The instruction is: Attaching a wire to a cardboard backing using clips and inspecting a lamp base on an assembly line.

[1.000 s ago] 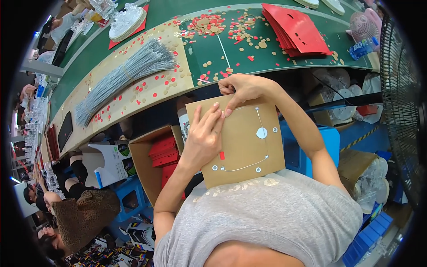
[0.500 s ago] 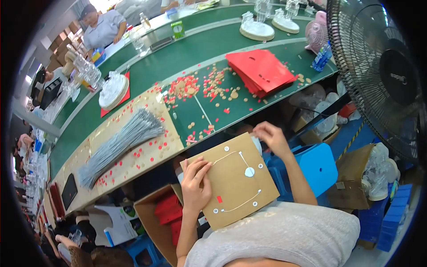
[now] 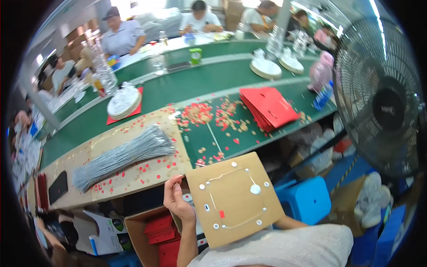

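Note:
A square brown cardboard panel is tilted up in front of my body. Thin pale wires, several white round pieces, a small red rectangle and a larger white disc are on its face. My left hand is just off the panel's left edge, fingers curled and thumb tip against the fingertips; anything pinched there is too small to make out. My right forearm passes behind the panel's lower right corner, which hides the right hand and its fingers.
On the green worktable lie a bundle of grey wires, scattered red and tan discs and stacked red sheets. A large fan and blue stool are at right. Below is a carton of red pieces.
My left hand has gone from lying on the panel to beside its left edge. My right hand has dropped from the top right corner to behind the panel. The view has tilted up.

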The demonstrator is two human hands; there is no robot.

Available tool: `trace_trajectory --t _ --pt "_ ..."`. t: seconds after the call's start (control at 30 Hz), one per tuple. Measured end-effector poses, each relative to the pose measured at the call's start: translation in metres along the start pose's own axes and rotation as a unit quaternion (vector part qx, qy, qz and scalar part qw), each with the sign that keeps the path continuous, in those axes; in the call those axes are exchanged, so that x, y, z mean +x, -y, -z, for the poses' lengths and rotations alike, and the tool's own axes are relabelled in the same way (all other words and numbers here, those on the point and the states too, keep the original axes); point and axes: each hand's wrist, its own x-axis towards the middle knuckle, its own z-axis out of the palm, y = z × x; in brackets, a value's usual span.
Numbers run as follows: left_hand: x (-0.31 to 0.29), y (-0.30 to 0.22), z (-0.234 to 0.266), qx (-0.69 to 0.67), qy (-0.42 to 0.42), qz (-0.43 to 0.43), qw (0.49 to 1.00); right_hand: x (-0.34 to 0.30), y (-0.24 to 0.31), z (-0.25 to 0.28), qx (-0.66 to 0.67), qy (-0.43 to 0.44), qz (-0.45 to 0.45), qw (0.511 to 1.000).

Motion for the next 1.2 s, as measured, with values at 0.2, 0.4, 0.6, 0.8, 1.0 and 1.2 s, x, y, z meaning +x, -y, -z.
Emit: trace_trajectory --t 0.2,0.4,0.6,0.8,1.0,1.2 --pt "0.062 0.017 0.012 0.010 -0.012 -0.005 1.000 0.039 0.003 0.068 -0.157 -0.007 0.144 0.977" --pt "0.095 0.059 0.002 0.188 0.010 -0.175 0.967 0.162 0.130 0.112 -0.293 -0.064 0.249 0.921" --pt "0.089 0.091 0.002 0.143 0.016 -0.086 0.986 0.256 0.350 0.009 -0.266 -0.100 0.435 0.855" --pt "0.087 0.084 -0.003 0.196 0.069 -0.130 0.969 0.424 0.431 -0.056 -0.662 -0.021 0.294 0.689" --pt "0.082 0.091 -0.004 0.226 0.069 -0.263 0.935 0.543 0.400 -0.120 -0.867 0.048 0.262 0.420" --pt "0.082 0.088 -0.010 0.266 0.039 -0.254 0.929 0.621 0.343 -0.166 -0.912 0.005 0.271 0.309"
